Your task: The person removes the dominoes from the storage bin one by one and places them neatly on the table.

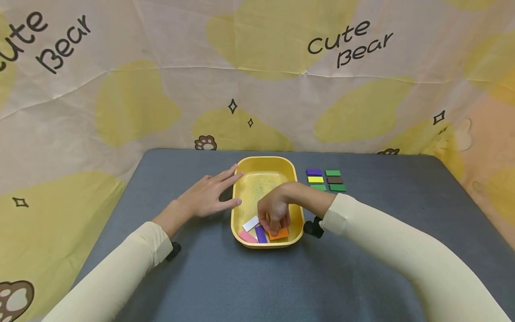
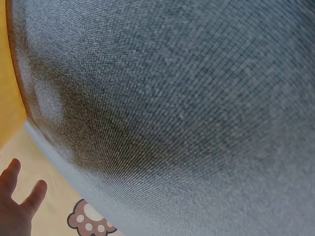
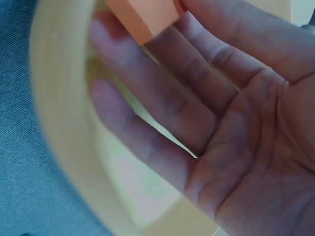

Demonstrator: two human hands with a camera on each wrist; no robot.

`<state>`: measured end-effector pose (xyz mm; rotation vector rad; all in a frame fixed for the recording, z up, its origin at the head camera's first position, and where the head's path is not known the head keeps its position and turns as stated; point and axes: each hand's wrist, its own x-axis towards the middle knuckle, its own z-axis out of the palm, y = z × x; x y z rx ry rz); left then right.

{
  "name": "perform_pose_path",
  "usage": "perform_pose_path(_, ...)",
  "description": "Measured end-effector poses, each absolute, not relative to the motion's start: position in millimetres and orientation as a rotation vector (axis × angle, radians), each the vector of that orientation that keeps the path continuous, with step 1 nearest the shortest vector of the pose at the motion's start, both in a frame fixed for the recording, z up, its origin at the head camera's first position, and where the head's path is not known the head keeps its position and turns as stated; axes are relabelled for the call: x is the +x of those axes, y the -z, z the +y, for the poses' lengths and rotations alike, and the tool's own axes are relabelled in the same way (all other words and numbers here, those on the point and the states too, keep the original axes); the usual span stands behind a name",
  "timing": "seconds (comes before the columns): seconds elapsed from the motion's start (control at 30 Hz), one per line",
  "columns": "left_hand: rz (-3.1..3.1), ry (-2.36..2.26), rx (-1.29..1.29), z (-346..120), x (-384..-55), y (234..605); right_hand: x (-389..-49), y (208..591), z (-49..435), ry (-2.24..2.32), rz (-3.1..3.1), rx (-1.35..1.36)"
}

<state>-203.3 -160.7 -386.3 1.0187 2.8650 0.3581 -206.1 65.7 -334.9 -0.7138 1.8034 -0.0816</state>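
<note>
A yellow plastic tray [image 1: 267, 162] sits on the table. Inside its near end lie a white block [image 1: 251, 223], a pink block [image 1: 247, 237], a purple block [image 1: 261, 234] and an orange block [image 1: 280, 234], all flat and rectangular. My right hand [image 1: 276, 209] reaches down into the tray and pinches the orange block between thumb and fingers; the right wrist view shows this orange block [image 3: 145, 17] at the fingertips. Against the tray's left rim, my left hand [image 1: 209, 194] has its fingers spread and straight, holding nothing.
Right of the tray, two short columns of flat blocks lie on the grey table [image 1: 193, 281], among them a purple block [image 1: 314, 172], a yellow block [image 1: 315, 180] and a brown block [image 1: 335, 180]. A printed cloth [image 1: 257, 94] hangs behind the table.
</note>
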Motion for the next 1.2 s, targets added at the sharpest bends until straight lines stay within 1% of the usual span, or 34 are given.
perform_pose_path(0.17,2.866,-0.35,1.01,-160.8,-203.3,386.8,-211.5,329.2,73.1,0.16,1.885,-0.772)
perform_pose_path(0.33,2.869,-0.355,1.01,-160.4,-203.5,386.7,-219.4,315.7,82.9,0.238,1.953,-0.825)
perform_pose_path(0.9,2.875,-0.345,1.027,-159.6,-203.6,385.8,-241.3,282.2,147.3,0.517,2.094,-0.721)
perform_pose_path(1.2,2.868,-0.332,1.015,-158.5,-202.0,383.9,-246.3,278.2,189.8,0.556,2.159,-0.672)
